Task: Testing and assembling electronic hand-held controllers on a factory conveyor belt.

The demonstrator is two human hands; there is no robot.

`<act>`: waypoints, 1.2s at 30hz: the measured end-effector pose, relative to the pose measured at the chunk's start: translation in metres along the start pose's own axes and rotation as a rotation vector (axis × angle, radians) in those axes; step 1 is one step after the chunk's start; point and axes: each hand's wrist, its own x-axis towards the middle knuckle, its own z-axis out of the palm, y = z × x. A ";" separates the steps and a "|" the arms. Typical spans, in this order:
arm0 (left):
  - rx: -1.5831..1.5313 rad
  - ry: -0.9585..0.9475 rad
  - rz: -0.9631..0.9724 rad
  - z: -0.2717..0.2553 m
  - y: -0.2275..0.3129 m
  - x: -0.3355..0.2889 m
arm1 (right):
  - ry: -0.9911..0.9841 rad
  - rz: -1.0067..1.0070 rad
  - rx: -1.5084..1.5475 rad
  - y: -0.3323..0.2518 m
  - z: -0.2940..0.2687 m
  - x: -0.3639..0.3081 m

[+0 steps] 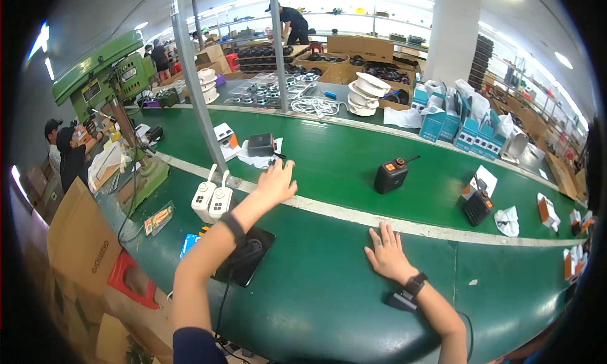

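Note:
My left hand (pixel 275 183) reaches over the pale rail onto the green belt, fingers apart. It is nearest to a black box-shaped device (pixel 261 145) lying on a white wrapping sheet (pixel 243 155); a short black strap from the device ends close to my fingertips. No grip on it shows. My right hand (pixel 389 256) rests flat and open at the far edge of the green table, fingertips at the rail. Ahead of it on the belt stands another black device (pixel 391 176) with orange buttons and a strap. Two white devices with handles (pixel 212 200) stand left of my left forearm.
A dark flat pad (pixel 258 253) lies partly under my left forearm. Metal posts (pixel 201 79) rise at the belt's near and far sides. A green drill press (pixel 107 79) stands left. Farther right on the belt are a black device (pixel 478 207) and opened small boxes (pixel 547 211).

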 end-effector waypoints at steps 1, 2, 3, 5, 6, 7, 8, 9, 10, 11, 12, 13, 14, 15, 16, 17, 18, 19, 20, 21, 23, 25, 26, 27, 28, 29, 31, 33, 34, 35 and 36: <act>0.128 -0.008 0.002 0.015 -0.013 0.014 | 0.013 0.000 0.014 -0.003 0.001 -0.002; 0.259 -0.016 0.004 0.028 -0.024 0.024 | 0.030 -0.001 0.031 -0.003 0.002 -0.003; 0.305 -0.013 0.023 0.046 -0.035 0.034 | 0.029 0.001 0.028 -0.002 0.002 -0.003; 0.405 -0.013 0.071 0.071 -0.051 0.046 | 0.033 0.012 0.032 -0.002 0.003 -0.005; 0.386 0.006 0.082 0.077 -0.057 0.051 | 0.041 0.010 0.025 -0.002 0.003 -0.005; 0.368 0.024 0.093 0.083 -0.064 0.054 | 0.049 0.007 0.018 -0.002 0.003 -0.004; 0.344 0.033 0.107 0.089 -0.064 0.055 | 0.048 0.011 0.012 -0.002 0.004 -0.007; 0.316 0.045 0.112 0.093 -0.065 0.062 | 0.053 0.013 0.007 -0.002 0.004 -0.008; 0.289 0.056 0.117 0.096 -0.065 0.075 | 0.058 0.017 0.003 -0.001 0.003 -0.007; 0.261 0.061 0.115 0.098 -0.066 0.084 | 0.056 0.016 0.000 -0.002 0.004 -0.006; 0.304 -0.010 0.090 0.094 -0.066 0.090 | 0.064 0.006 0.000 -0.002 0.004 -0.005; 0.347 -0.083 0.065 0.090 -0.065 0.097 | 0.072 -0.004 0.001 -0.003 0.004 -0.004; 0.389 -0.151 0.048 0.088 -0.064 0.103 | 0.085 -0.009 -0.001 -0.003 0.004 -0.004; 0.427 -0.092 0.055 0.094 -0.066 0.106 | 0.098 -0.014 -0.005 -0.003 0.004 -0.004; 0.435 -0.083 0.052 0.097 -0.067 0.106 | 0.092 -0.012 -0.004 -0.004 0.004 -0.005; 0.442 -0.068 0.054 0.098 -0.066 0.109 | 0.093 -0.007 -0.007 -0.003 0.003 -0.005; 0.449 -0.054 0.056 0.099 -0.066 0.111 | 0.093 -0.002 -0.009 -0.003 0.002 -0.006; 0.366 -0.029 0.027 0.099 -0.067 0.115 | 0.099 -0.003 -0.006 -0.003 0.003 -0.006; 0.281 -0.004 -0.002 0.096 -0.068 0.119 | 0.106 -0.004 -0.005 -0.003 0.004 -0.006; 0.197 0.021 -0.030 0.092 -0.069 0.123 | 0.113 -0.005 -0.003 -0.003 0.004 -0.006; -0.098 0.192 -0.138 0.086 -0.061 0.137 | 0.113 0.024 -0.021 0.001 0.006 -0.010; -0.426 0.339 -0.221 0.065 -0.087 0.141 | 0.124 -0.003 -0.014 -0.002 0.006 -0.007; -0.620 0.394 -0.237 0.058 -0.110 0.141 | 0.126 -0.026 -0.007 -0.004 0.008 -0.003; -0.624 0.429 -0.209 0.040 -0.109 0.136 | 0.130 -0.035 -0.007 -0.004 0.008 -0.002; -0.701 0.499 -0.159 0.036 -0.125 0.135 | 0.129 -0.043 0.011 -0.006 0.008 -0.002; -0.851 0.464 -0.170 0.022 -0.113 0.129 | 0.128 -0.035 0.021 -0.003 0.008 -0.003; -1.032 0.396 -0.128 -0.008 -0.093 0.116 | 0.131 -0.023 0.052 0.000 0.010 -0.002; -1.099 0.309 0.004 -0.031 -0.048 0.096 | 0.126 0.015 0.084 0.009 0.009 -0.008; -1.122 0.271 0.066 -0.048 -0.025 0.078 | 0.131 0.014 0.207 0.009 0.002 -0.010; -1.132 0.238 0.094 -0.061 -0.006 0.060 | 0.134 0.011 0.333 0.005 -0.005 -0.012; -1.134 0.210 0.113 -0.075 0.010 0.038 | 0.132 -0.001 0.464 -0.001 -0.012 -0.012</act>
